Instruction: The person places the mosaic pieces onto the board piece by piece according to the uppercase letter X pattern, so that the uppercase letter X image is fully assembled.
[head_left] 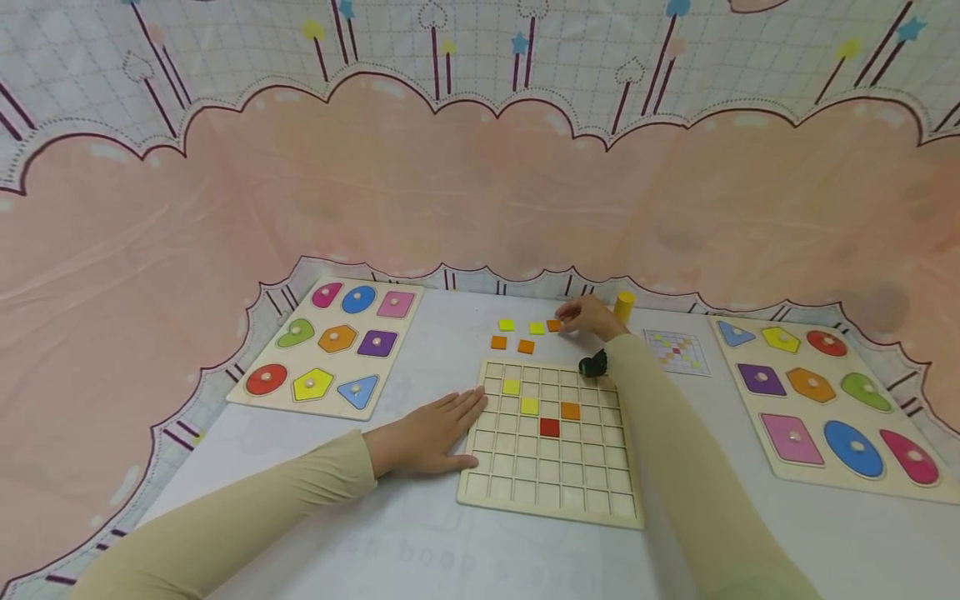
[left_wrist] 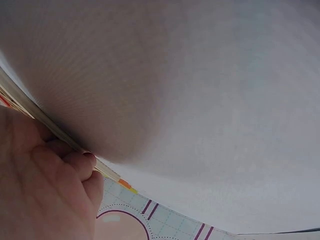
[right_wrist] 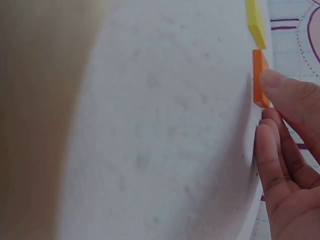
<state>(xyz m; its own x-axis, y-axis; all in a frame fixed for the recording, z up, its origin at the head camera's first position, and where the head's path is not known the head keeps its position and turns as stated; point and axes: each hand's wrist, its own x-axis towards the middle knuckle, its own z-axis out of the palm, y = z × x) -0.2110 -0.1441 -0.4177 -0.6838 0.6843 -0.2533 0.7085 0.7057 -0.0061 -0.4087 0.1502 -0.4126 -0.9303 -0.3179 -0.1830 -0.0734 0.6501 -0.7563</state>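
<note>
A white table point(head_left: 420, 542) bears three wooden boards point(head_left: 551, 446) and loose tiles point(head_left: 517, 335).

Place: a child's play or early-learning corner, set up on a tabletop.
Backdrop: a pink cloud-edged printed cloth point(head_left: 480, 192) with candles, stars and hearts hangs behind and runs under the white table surface point(head_left: 420, 542).
Toys: 2 wooden knob puzzles of coloured shapes, 1 at the left point(head_left: 327, 346) and 1 at the right point(head_left: 825, 400).
Centre: a pale wooden grid board point(head_left: 551, 446) with small coloured square tiles.
Guide: a small printed pattern card point(head_left: 677, 352).
</note>
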